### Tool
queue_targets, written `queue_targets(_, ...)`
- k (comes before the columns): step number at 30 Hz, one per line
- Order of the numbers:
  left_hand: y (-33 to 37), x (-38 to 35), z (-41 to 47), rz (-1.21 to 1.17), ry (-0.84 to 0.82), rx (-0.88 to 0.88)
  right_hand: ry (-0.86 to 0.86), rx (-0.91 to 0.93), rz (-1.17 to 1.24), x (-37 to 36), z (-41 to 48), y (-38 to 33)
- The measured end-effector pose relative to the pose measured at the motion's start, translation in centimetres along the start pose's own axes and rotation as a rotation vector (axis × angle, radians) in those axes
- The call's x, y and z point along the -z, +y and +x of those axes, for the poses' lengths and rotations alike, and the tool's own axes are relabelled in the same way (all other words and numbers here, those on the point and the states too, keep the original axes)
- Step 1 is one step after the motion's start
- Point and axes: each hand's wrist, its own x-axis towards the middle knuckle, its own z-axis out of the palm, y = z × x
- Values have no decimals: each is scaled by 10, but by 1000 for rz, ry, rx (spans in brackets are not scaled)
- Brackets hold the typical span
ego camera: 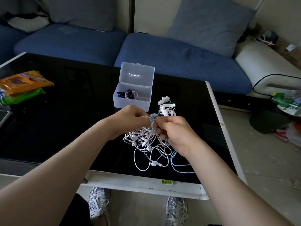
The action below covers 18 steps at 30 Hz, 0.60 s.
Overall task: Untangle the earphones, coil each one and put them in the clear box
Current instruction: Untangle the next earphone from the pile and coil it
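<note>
Earphones (146, 141), several sets knotted into one pale tangle, hang from my two grips just above the black counter (65, 111), their lower loops trailing onto the glass near its front edge. In the head view my left grip (130, 118) is curled round a bunch of white cords at the top of the knot. My right grip (172, 129) pinches strands right beside it, and the two nearly meet around a small blue piece (153, 117). A light blue cord (177, 162) runs out from under my right wrist and loops on the counter. The clear box (132, 103) stands open just beyond my grips, lid up, with a coiled purple set (130, 94) inside. A white bundle (167, 106) lies just right of the box.

I judge these cords light, limp and thin. They will snag on one another, and a hard tug would only tighten the knot or strain a joint. They are best held near a plug or earbud, then fed back through the loops.

My fingertips are hidden behind knuckles and cord, so I cannot tell which strand each grip holds. How many sets make up the knot is unclear, and what the white bundle is I cannot make out.
</note>
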Motion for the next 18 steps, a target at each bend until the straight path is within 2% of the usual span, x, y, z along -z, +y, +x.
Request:
queue_targets(2, 0, 2, -1, 4, -29, -29, 25, -2, -44, 0, -2, -1)
queue_targets(5, 0, 3, -4, 32, -83, -44, 116, 132, -414, 3, -5, -3)
queue_targets(8, 3, -2, -7, 11, -52, -55, 148, 301, -646, 5, -5, -2)
queue_targets(11, 7, -5, -8, 14, 3, -59, 136, 388, -791, 5, -5, 0)
queue_targets(15, 3, -6, -4, 34, 41, -37, 182, 397, -699, 3, -4, -1)
queue_targets(18, 4, -7, -2, 12, 106, -46, 165, 273, -420, -3, -4, -1)
